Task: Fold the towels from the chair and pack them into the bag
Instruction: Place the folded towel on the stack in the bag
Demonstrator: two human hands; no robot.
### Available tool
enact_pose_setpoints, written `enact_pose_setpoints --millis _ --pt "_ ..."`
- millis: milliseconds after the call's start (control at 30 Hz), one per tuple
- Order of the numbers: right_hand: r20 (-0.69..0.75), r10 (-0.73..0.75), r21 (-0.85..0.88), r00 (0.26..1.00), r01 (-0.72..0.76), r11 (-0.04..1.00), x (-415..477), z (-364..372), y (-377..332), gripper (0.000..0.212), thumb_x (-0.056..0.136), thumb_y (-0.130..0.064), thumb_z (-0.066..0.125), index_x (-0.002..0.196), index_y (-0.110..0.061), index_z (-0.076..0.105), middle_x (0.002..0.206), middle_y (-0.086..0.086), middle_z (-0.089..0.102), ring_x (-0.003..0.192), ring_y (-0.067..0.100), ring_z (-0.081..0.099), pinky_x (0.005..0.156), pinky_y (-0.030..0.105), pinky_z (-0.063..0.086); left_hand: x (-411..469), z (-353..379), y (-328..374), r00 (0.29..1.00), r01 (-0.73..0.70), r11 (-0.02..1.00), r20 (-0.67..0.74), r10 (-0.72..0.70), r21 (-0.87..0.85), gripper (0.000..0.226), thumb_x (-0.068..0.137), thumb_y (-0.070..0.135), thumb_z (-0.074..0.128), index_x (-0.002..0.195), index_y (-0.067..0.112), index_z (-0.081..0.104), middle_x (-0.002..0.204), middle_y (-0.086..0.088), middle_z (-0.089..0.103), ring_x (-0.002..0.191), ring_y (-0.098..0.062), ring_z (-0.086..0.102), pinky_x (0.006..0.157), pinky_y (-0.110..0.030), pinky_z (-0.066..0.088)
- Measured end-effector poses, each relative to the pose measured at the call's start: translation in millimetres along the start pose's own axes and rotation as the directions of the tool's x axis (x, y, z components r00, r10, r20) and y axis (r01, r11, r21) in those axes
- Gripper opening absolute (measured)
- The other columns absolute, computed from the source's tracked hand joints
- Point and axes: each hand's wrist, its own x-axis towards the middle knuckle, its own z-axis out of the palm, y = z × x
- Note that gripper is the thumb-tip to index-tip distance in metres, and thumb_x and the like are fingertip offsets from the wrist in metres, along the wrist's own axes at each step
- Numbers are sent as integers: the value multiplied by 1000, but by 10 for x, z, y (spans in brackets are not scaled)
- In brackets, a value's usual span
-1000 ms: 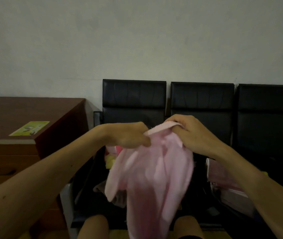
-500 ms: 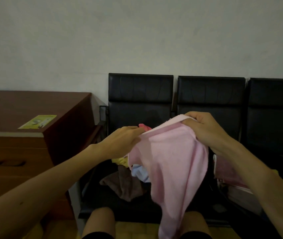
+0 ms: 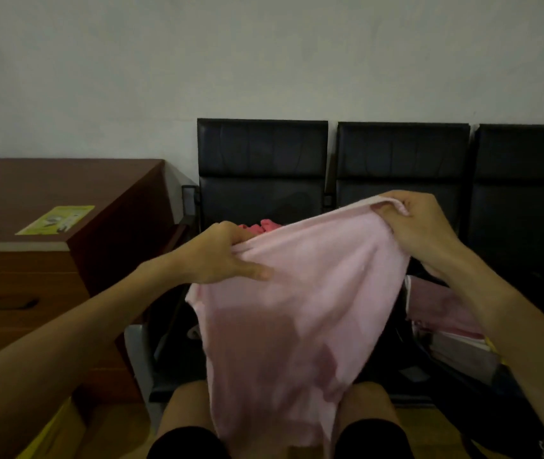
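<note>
In front of the chair [image 3: 262,154], the pink towel [image 3: 297,293] was held spread, its top edge pinched by the left hand [image 3: 217,256] and right hand [image 3: 419,226], folding was judged barely begun, and other towels [image 3: 264,225] were seen unpacked on the chair.

A pale grey-white plaster wall [image 3: 264,54] fills the upper half of the view, bare and evenly lit in dim, flat light. Against it stands a row of three black padded chairs [image 3: 403,154], their backs side by side. To the left is a reddish-brown wooden table [image 3: 48,187] with a dark oval drawer handle [image 3: 9,302] on its front and a yellow-green printed leaflet [image 3: 55,220] lying flat on its top. Below is a light wooden floor [image 3: 429,425].
</note>
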Motion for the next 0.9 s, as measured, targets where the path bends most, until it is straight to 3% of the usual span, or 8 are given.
enact_pose_setpoints --millis 133,200,300,433,533,667,767,900 --pt "-52 90 67 995 -86 994 36 -84 116 24 98 -16 56 84 -30 70 84 -7 67 77 9 60 70 25 47 20 -177 -316 983 151 937 51 -176 315 19 83 34 78 91 19 70 95 0 68 85 -17 66 80 -30 54" --pt "17 142 47 990 -143 989 24 -140 207 22 96 -17 59 80 -26 71 80 1 68 74 15 61 69 29 47 -34 -254 -481 982 156 967 75 -174 204 18 87 30 74 91 13 74 92 -3 73 83 -19 70 81 -30 56" --pt "176 206 -37 963 -203 978 -47 -123 391 18 93 -22 66 78 -15 74 73 6 67 69 16 59 64 28 44 -151 -277 -606 988 153 971 61 -144 -184 30 79 32 73 97 8 76 95 -3 77 89 -18 73 81 -31 58" --pt "211 248 -66 945 -240 969 -135 -73 614 34 92 -31 66 83 1 72 70 9 61 67 18 52 64 30 39 -260 -122 -752 986 115 790 -25 -163 -602 40 82 47 68 92 9 77 100 -11 73 98 -33 69 83 -38 58" --pt "213 268 -33 940 -267 963 -229 -39 771 38 94 -33 63 80 1 71 67 9 61 64 19 52 61 30 40 -321 94 -787 977 143 757 -32 -211 -638 61 80 71 59 99 15 76 99 -8 73 91 -28 71 75 -35 59" --pt "257 328 67 909 -356 932 -375 39 940 41 91 -42 64 83 -3 75 75 15 71 71 24 63 67 33 45 -272 462 -802 917 200 737 -141 -373 -645 45 100 50 41 118 18 66 104 -5 73 92 -22 73 70 -32 59" --pt "285 355 131 890 -403 906 -475 71 995 44 81 -49 67 85 -6 77 84 21 73 75 26 65 71 34 46 -237 603 -887 844 186 734 -277 -460 -653 30 103 45 43 104 26 67 107 -5 70 97 -25 69 79 -38 57" --pt "343 398 145 851 -467 872 -574 146 1021 33 86 -42 64 95 -13 78 93 9 77 88 23 71 78 33 52 -264 764 -995 836 203 759 -294 -463 -618 28 104 41 44 98 28 68 103 -3 69 98 -23 66 86 -41 54"
